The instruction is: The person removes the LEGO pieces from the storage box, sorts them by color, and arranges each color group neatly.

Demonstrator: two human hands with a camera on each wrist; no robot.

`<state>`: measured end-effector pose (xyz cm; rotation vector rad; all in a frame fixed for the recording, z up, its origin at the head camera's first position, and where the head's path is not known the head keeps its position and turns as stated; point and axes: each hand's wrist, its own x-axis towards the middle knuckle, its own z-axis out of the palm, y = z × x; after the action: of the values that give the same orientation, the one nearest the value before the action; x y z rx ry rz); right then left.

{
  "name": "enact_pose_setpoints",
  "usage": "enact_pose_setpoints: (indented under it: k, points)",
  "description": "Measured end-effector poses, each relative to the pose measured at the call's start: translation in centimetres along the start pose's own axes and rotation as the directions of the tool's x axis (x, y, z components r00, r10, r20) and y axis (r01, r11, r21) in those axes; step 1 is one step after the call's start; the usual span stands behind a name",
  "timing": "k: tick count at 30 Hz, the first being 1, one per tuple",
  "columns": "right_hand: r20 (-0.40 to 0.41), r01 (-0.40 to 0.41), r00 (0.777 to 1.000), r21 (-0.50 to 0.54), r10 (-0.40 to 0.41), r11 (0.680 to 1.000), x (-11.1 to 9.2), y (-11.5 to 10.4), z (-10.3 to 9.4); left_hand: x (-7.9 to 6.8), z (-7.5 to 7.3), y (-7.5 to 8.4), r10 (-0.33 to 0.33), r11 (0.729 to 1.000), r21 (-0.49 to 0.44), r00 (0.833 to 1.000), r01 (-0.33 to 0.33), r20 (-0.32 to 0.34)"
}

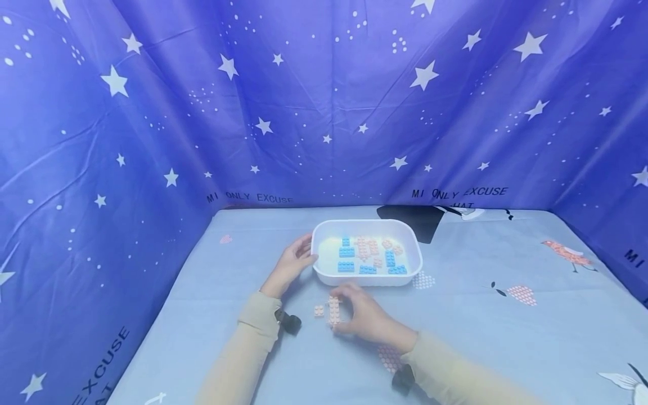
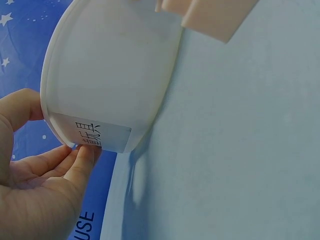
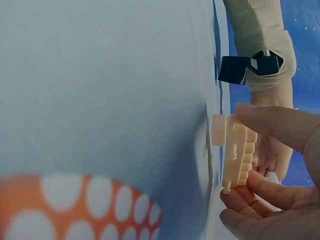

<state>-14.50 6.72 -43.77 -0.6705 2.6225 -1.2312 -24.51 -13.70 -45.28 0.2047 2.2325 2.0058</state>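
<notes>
My left hand [image 1: 292,263] grips the left end of a white plastic bin [image 1: 367,280], thumb at the rim and fingers against the outer wall by a label [image 2: 107,132]. In front of the bin, my right hand [image 1: 367,315] pinches a long peach toy building brick [image 1: 334,310] lengthwise between thumb and fingers. The right wrist view shows its row of studs and small side pegs on the long brick [image 3: 235,155]. Just left of it is a small peach brick [image 1: 318,311]. Inside the bin lie several blue bricks [image 1: 346,252] and several peach pieces [image 1: 373,246].
A pale blue printed cloth [image 1: 486,349] covers the table. Blue star-patterned curtains [image 1: 324,112] hang behind and at both sides. Each sleeve bears a black wrist camera, such as the left wrist camera [image 1: 290,323].
</notes>
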Motion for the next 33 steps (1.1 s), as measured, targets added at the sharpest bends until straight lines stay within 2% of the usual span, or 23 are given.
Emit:
enact_pose_setpoints:
  k: [12, 19, 33]
  points:
    - [0.015, -0.052, 0.999, -0.01, 0.052, 0.999, 0.27, 0.14, 0.55, -0.02, 0.14, 0.21, -0.002, 1.0, -0.002, 1.0, 0.002, 0.001]
    - [0.024, -0.031, 0.999, -0.032, 0.031, 0.999, 0.35, 0.43, 0.82, 0.03, 0.02, 0.1, 0.017, 1.0, -0.002, 1.0, -0.017, 0.013]
    - [0.036, -0.028, 0.999, -0.041, 0.029, 0.999, 0.24, 0.18, 0.69, 0.05, -0.02, 0.11, 0.005, 1.0, 0.008, 1.0, -0.005, 0.006]
